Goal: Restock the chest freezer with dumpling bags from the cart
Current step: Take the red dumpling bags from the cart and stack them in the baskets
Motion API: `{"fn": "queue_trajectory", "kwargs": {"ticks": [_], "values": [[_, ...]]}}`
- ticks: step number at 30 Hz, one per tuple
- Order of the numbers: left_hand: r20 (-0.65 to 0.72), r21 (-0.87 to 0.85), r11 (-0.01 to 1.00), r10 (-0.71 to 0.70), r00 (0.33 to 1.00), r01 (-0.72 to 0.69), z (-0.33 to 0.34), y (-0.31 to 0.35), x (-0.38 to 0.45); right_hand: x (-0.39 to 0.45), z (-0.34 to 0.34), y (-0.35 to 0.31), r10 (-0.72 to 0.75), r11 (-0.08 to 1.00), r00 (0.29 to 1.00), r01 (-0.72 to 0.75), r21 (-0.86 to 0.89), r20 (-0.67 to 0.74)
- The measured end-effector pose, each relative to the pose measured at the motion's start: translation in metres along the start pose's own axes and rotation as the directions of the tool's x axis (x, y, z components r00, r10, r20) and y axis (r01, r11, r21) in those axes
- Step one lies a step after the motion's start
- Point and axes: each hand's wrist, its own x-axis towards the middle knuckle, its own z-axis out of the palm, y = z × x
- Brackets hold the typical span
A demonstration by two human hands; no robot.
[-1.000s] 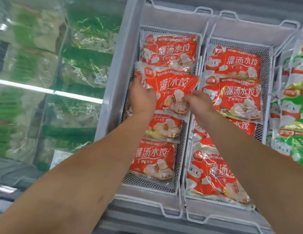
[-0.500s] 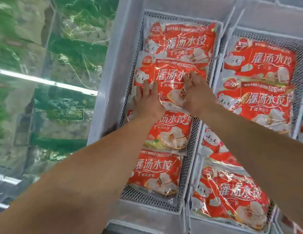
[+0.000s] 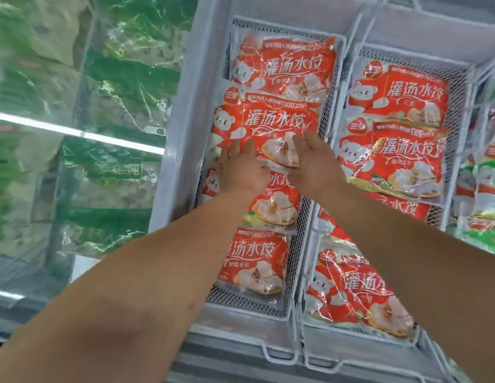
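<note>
Now both hands lie flat on a red bag (image 3: pixel 268 125) in the left basket (image 3: pixel 289 312) of the freezer (image 3: pixel 185 106). Left hand (image 3: pixel 242 170) has its fingers straight and spread, the tips resting on the bag's near left part. Right hand (image 3: pixel 314 164) also has its fingers straight, close together, the tips on the bag's near right part, by the printed dumpling picture. Neither hand curls round anything.

That bag is the 2nd from the far end in a row of 4 red bags, each overlapping the next; its far edge covers the near edge of the top bag (image 3: pixel 287 67), and its near edge lies over the 3rd bag (image 3: pixel 274 208), which the hands partly hide. A 4th bag (image 3: pixel 254 261) sits nearest, with bare mesh showing beyond its near edge.

Just beside it, the right basket (image 3: pixel 459 111) holds more red bags, overlapping the same way. Green bags (image 3: pixel 486 194) show at the far right edge. Left of the baskets, a glass lid (image 3: pixel 75 134) covers blurred green packs (image 3: pixel 116 78), with a bright strip of light reflected across it.
</note>
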Motion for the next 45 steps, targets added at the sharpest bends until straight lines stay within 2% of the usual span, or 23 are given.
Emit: {"fn": "queue_trajectory", "kwargs": {"ticks": [6,11,16,19,22,25,30,38,45], "values": [[-0.027,0.074,0.989,0.132,0.991,-0.130,-0.009,0.005,-0.057,-0.080,-0.004,-0.007,0.012,0.999,0.999,-0.010,0.049,-0.053],[-0.094,0.102,0.965,0.251,0.963,-0.241,-0.020,0.001,-0.121,-0.157,-0.007,-0.005,-0.023,1.000,0.993,0.024,0.005,-0.116],[-0.194,0.113,0.958,0.282,0.940,-0.265,-0.020,0.006,-0.201,-0.230,-0.002,-0.002,-0.075,0.997,0.987,0.072,-0.026,-0.144],[-0.250,0.052,0.964,0.266,0.931,-0.262,-0.013,0.005,-0.254,-0.276,0.002,0.000,-0.109,0.994,0.979,0.103,-0.044,-0.173],[-0.327,-0.023,0.972,0.215,0.920,-0.236,0.001,-0.006,-0.324,-0.334,0.010,-0.001,-0.191,0.981,0.956,0.178,-0.077,-0.222],[-0.350,-0.069,0.972,0.187,0.918,-0.225,0.009,-0.020,-0.375,-0.368,0.018,-0.008,-0.218,0.975,0.954,0.203,-0.091,-0.204],[-0.375,-0.127,0.986,0.050,0.926,-0.105,0.018,-0.062,-0.452,-0.414,0.039,-0.044,-0.321,0.945,0.932,0.302,-0.129,-0.170],[-0.391,-0.231,0.966,-0.202,0.898,0.116,0.038,-0.175,-0.532,-0.454,0.098,-0.137,-0.484,0.869,0.873,0.470,-0.157,-0.065],[-0.380,-0.379,0.901,-0.358,0.853,0.209,0.055,-0.294,-0.594,-0.481,0.164,-0.239,-0.574,0.796,0.817,0.572,-0.196,0.053]]}}
